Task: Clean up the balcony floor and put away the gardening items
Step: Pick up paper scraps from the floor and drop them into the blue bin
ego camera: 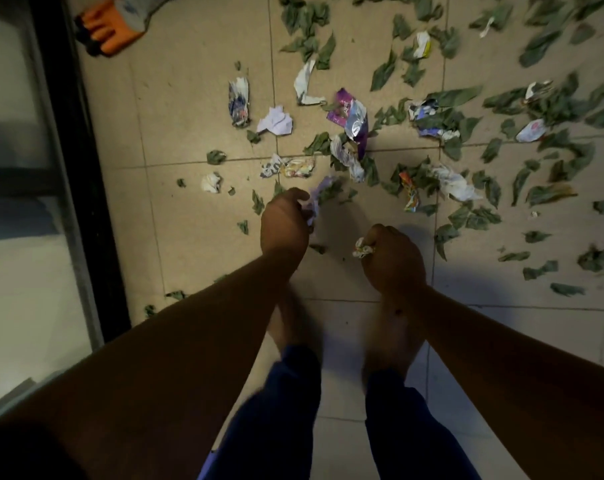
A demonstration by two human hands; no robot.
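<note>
The clean-up had barely begun. The left hand (pixel 285 220) had its grip closed on a pale crumpled paper (pixel 312 206), and the right hand (pixel 392 258) was clamped round a small wadded wrapper (pixel 362 250). Ahead of both grips the floor (pixel 196 109) was littered with green leaves (pixel 385 72), a purple packet (pixel 352 116), a white paper ball (pixel 275 121) and many more scraps. Far ahead and to the left of the left grip lay the orange gardening gloves (pixel 113 26), not put away. By my reckoning nearly all the litter was left to gather.
</note>
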